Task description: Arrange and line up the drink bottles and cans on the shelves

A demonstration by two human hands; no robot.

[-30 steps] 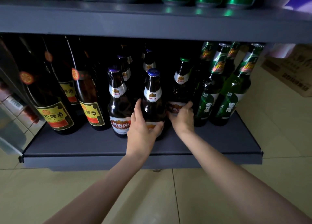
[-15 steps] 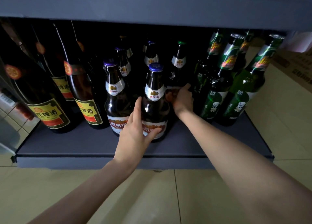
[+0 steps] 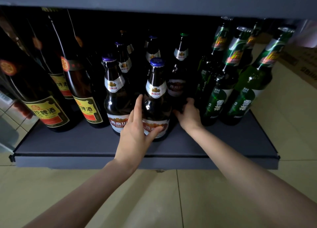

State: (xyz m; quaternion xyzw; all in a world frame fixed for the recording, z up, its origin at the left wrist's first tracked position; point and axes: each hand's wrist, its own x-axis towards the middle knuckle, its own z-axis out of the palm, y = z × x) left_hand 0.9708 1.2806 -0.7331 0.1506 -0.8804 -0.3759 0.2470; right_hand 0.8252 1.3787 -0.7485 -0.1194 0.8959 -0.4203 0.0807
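Bottles stand upright on the bottom shelf; the blue-capped bottle at the front is wrapped low by the left hand. The right hand curls round the base of the green-capped bottle just behind it (set back from the front row), so that hand is nearer for drawing it forward.

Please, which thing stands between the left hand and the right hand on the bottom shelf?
In the head view, the blue-capped brown bottle stands between them: the left hand grips its lower body, and the right hand holds the green-capped brown bottle behind it.
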